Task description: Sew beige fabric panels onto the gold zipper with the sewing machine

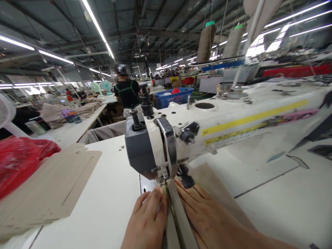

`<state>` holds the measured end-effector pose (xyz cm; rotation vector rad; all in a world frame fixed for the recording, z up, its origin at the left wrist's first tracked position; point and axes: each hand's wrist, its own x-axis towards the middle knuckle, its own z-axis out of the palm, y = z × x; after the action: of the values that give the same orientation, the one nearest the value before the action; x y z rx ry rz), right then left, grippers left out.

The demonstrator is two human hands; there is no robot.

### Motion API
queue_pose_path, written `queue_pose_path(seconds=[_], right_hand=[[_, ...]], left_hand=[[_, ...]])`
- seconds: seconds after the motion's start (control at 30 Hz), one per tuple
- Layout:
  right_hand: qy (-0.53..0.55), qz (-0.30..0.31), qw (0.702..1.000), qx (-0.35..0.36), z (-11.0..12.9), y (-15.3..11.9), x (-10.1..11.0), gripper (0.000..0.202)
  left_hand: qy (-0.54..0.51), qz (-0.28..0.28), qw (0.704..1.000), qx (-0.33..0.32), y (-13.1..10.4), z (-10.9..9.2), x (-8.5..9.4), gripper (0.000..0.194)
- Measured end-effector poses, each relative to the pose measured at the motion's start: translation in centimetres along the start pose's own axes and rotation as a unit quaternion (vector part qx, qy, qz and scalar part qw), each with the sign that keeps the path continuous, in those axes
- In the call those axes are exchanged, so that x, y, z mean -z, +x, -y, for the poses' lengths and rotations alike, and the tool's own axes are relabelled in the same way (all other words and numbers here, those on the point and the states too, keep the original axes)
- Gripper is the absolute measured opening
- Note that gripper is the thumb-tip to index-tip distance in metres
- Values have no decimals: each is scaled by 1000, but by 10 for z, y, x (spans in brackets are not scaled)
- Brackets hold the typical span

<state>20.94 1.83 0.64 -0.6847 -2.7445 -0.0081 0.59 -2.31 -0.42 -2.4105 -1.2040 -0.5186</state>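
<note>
A beige strip of fabric with a line of brass-coloured zipper teeth [173, 213] runs up to the needle area of a white sewing machine [153, 138]. On its left side lies my left hand [147, 219], fingers stretched forward and tips close to the presser foot [163, 180]. My right hand [204, 211] rests flat along the right side, its fingers extended over a larger beige fabric piece [220, 186]. Some right fingertips are hidden behind the strip and the machine's dark knob. Beneath the hands, the lower part of the fabric leaves the picture.
Stacked beige cut panels [52, 183] and a red plastic bag [26, 159] lie at the left. Two thread cones [206, 41] stand above the machine. Behind it are a blue crate [173, 98] and a person in a black top [128, 93], facing away.
</note>
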Motion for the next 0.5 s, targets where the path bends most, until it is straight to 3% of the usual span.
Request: queue_pose_path(seconds=[0.13,0.33,0.5], right_hand=[[41,39,998,-12,0,1,5,58],[69,53,996,-34,3,5,13,54],[113,58,990,-61,7,7,23,49]], left_hand=[[-9,-72,997,38,-2,-3,-9,39],[-8,27,999,-37,2,5,5,35],[-8,-74,997,27,-2,2,-13,42]])
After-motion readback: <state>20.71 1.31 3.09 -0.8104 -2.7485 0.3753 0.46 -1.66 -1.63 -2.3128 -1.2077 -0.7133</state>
